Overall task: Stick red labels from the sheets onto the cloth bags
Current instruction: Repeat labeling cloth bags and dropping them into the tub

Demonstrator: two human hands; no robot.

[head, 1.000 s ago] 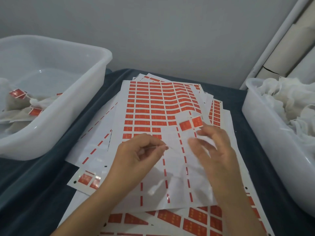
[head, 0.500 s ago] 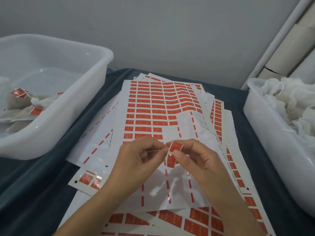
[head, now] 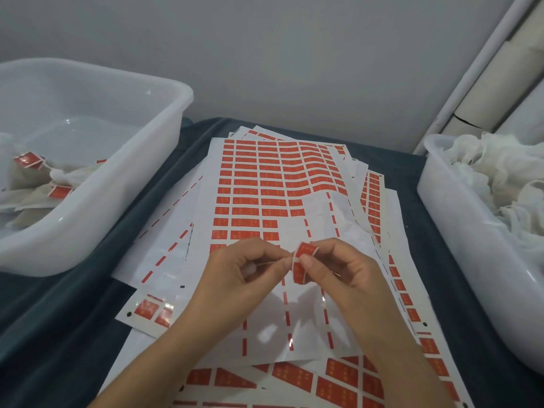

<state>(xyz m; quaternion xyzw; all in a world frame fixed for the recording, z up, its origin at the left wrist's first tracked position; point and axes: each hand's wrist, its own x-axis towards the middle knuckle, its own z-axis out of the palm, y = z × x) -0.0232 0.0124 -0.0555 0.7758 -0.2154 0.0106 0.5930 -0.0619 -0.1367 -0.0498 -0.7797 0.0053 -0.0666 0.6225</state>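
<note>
Above the label sheet (head: 265, 184), my right hand (head: 347, 272) pinches a peeled red label (head: 303, 260); my left hand (head: 244, 269) pinches a thin string (head: 269, 262) beside it. Next, fold the label around that string

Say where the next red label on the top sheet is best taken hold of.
Take the label ending the lowest full row of the top sheet by its right edge, coming from the right: bare backing lies beside it there, so a fingertip grip can lift that free edge. This is a judgement.
</note>
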